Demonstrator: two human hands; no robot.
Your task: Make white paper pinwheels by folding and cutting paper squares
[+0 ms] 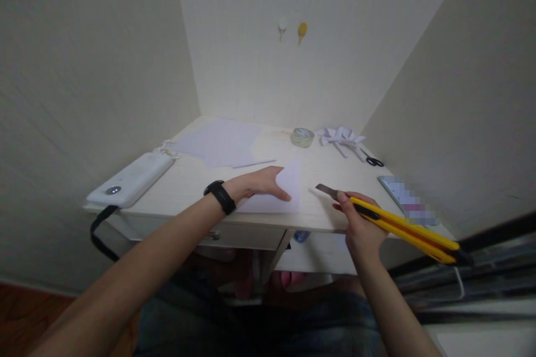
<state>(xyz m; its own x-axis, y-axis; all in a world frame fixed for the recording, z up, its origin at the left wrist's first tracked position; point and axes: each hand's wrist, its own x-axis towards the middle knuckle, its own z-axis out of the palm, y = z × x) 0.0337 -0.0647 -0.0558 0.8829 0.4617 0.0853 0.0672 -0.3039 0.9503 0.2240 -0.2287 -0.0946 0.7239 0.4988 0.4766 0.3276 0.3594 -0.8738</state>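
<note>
My left hand [266, 181], with a black watch on its wrist, rests on a sheet of white paper [291, 181] near the front of the desk. Its thumb and fingers are spread apart over the sheet. In my right hand [363, 226] is a yellow utility knife [402, 227], gripped near its front end. The blade is out and points to the left, a short way right of the paper. The knife's back end extends past my hand to the right. Behind my left hand lies a narrow folded paper strip [254, 163].
More white sheets [228, 139] lie at the back left. A tape roll [302, 137], a folded paper bow [341, 136] and black-handled scissors [374, 162] are at the back right. A phone [406, 201] lies by the right edge, a white device [132, 178] at the left. Walls enclose the desk.
</note>
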